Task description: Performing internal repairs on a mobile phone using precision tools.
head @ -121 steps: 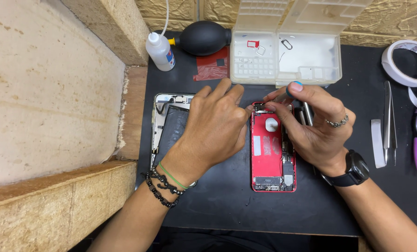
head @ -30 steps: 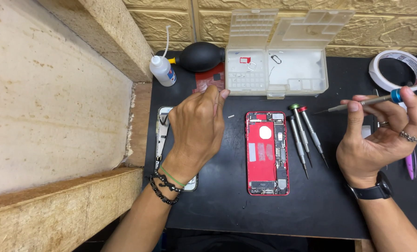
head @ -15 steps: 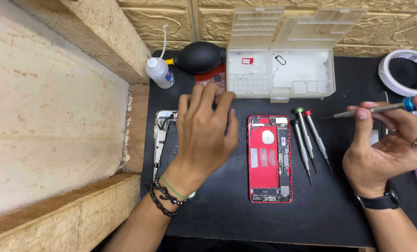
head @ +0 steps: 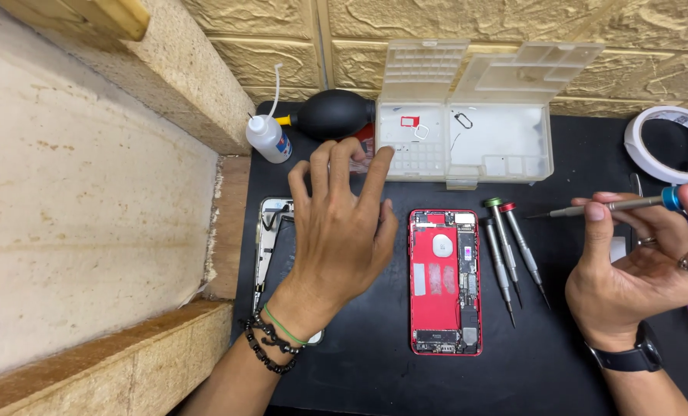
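Note:
An opened red phone body [head: 445, 282] lies face up on the black mat [head: 544, 362], its inner parts exposed. My left hand [head: 338, 231] hovers to its left with fingers spread, empty, over the detached screen frame [head: 267, 245] and reaching towards the clear parts box [head: 505, 146]. My right hand [head: 638, 266] is raised at the right, palm up, pinching a blue-capped screwdriver [head: 617, 205] that points left. Three more screwdrivers [head: 509, 250] lie side by side just right of the phone.
A black rubber air blower [head: 334, 113] and a small white squeeze bottle [head: 267, 137] stand at the back left. A roll of white tape [head: 666, 142] sits at the back right. A stone ledge [head: 90, 231] borders the left; a brick wall runs behind.
Both hands have left the phone. My right hand lifted away to the right with a screwdriver. My left hand moved up towards the parts box, fingers spreading.

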